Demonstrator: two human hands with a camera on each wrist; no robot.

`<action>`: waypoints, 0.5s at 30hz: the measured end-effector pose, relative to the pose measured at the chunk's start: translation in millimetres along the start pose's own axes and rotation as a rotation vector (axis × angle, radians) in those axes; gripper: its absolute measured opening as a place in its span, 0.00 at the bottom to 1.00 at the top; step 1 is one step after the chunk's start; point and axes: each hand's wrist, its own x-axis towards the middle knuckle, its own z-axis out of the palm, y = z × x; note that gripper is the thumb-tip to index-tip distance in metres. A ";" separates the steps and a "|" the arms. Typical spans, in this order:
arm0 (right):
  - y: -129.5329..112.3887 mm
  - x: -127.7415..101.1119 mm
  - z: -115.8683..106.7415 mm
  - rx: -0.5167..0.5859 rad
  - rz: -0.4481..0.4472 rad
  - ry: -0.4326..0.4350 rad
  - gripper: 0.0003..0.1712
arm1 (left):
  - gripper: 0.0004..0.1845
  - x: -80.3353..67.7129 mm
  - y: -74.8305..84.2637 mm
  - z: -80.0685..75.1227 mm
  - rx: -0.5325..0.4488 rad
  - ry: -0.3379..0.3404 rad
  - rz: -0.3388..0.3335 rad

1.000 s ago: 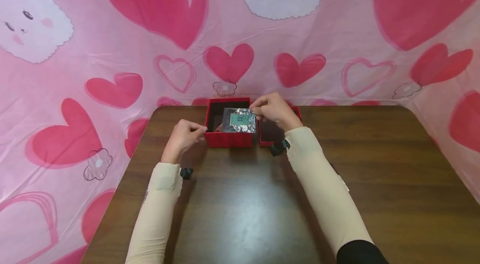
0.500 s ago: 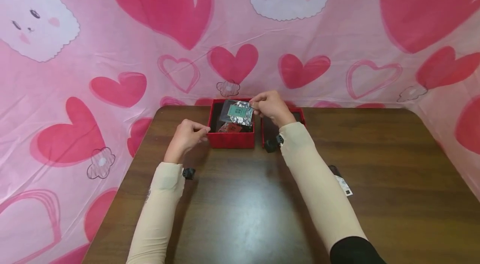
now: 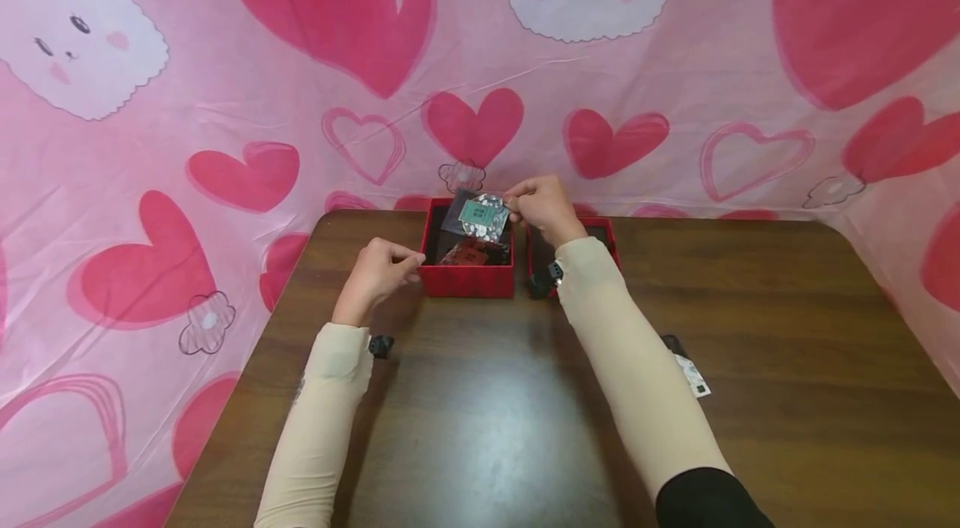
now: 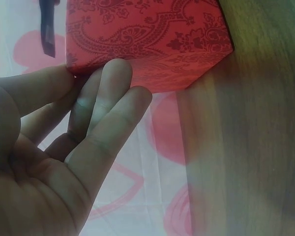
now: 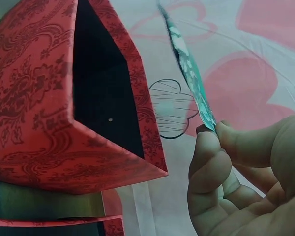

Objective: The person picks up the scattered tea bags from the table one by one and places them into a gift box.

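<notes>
My right hand [image 3: 545,207] pinches a flat packet [image 3: 483,218] by its right edge, between thumb and fingertips. The packet has a green label, a floral pattern and a dark, clear end. It hangs tilted over the red box [image 3: 468,281], and the right wrist view shows this packet [image 5: 191,73] edge-on above the rim. Inside the box lies a packet with a red label [image 3: 467,254]. At the box's front left corner, my left hand [image 3: 377,271] holds the edge with thumb and fingers; the left wrist view shows the patterned box wall [image 4: 152,29] at the fingertips.
The red box lid [image 3: 610,235] lies just right of the box, partly under my right hand and wrist camera. Farther right, a black and white packet [image 3: 692,374] lies on the wooden table [image 3: 480,428] beside my sleeve. A pink heart-print cloth [image 3: 472,28] rises behind.
My right hand has lifted the green-labelled packet up and back from the box's front rim, tilting it and uncovering the red-labelled packet. The left hand stays at the box corner.
</notes>
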 end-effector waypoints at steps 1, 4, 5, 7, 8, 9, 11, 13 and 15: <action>0.6 0.0 0.5 -0.001 0.004 0.007 0.09 | 0.15 0.2 -0.2 0.2 -0.003 0.000 0.002; 2.8 0.0 2.6 -0.010 0.008 0.027 0.08 | 0.15 -0.2 0.4 0.4 -0.007 -0.003 0.005; 3.6 -0.3 3.5 -0.012 0.008 0.031 0.08 | 0.14 -0.2 0.8 0.4 -0.007 -0.004 0.004; 5.8 -0.2 5.6 -0.019 0.007 0.037 0.07 | 0.15 0.1 0.9 0.1 -0.005 -0.006 0.001; 6.6 -0.4 6.7 -0.026 0.006 0.037 0.07 | 0.15 0.0 1.3 -0.1 -0.004 -0.007 -0.002; 7.5 -0.5 7.9 -0.030 0.004 0.036 0.07 | 0.15 -0.2 1.8 -0.2 -0.004 -0.007 -0.006; 9.4 -0.5 10.5 -0.047 -0.003 0.034 0.07 | 0.15 0.0 1.9 -0.2 -0.002 -0.006 -0.011; 10.3 -0.8 13.0 -0.072 -0.010 0.031 0.07 | 0.15 0.1 1.5 -0.4 -0.003 -0.006 -0.011; 10.8 -1.0 15.4 -0.092 -0.018 0.022 0.07 | 0.15 -0.4 1.6 -0.6 -0.003 -0.006 -0.013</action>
